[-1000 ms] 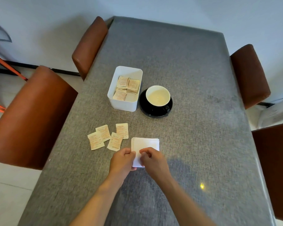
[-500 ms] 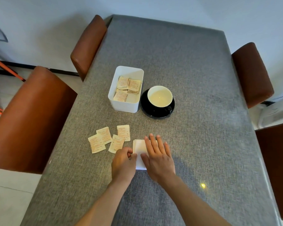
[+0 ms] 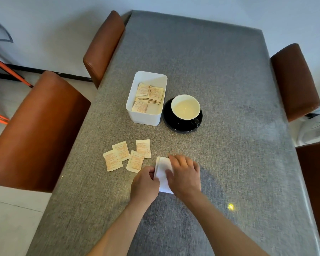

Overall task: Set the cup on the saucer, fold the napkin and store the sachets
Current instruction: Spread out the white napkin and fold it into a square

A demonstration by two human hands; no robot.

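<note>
The white napkin (image 3: 162, 174) is kept flat on the grey table (image 3: 220, 74) near its front edge, within easy reach, so that it can be creased against a firm surface. Its left edge is pinched by the left hand (image 3: 145, 183), seemingly to stop the paper sliding. The right hand (image 3: 185, 176) is laid over the right half of the napkin, fingers bent and blurred, apparently pressing a fold down; whether they press or grip cannot be told.

The cup (image 3: 185, 106) is seated on the black saucer (image 3: 169, 122), so that step is judged done. The saucer is set just beside the white box (image 3: 143, 118), in which several sachets are held. 4 loose sachets (image 3: 127, 156) are left on the table, left of the napkin and well short of the box, presumably awaiting storage once the fold is finished.

Much of the napkin is hidden beneath the right hand, so the number of folds cannot be judged. The print on the sachets is too small to read. The chairs (image 3: 35, 130) at both sides are cut off by the frame.
</note>
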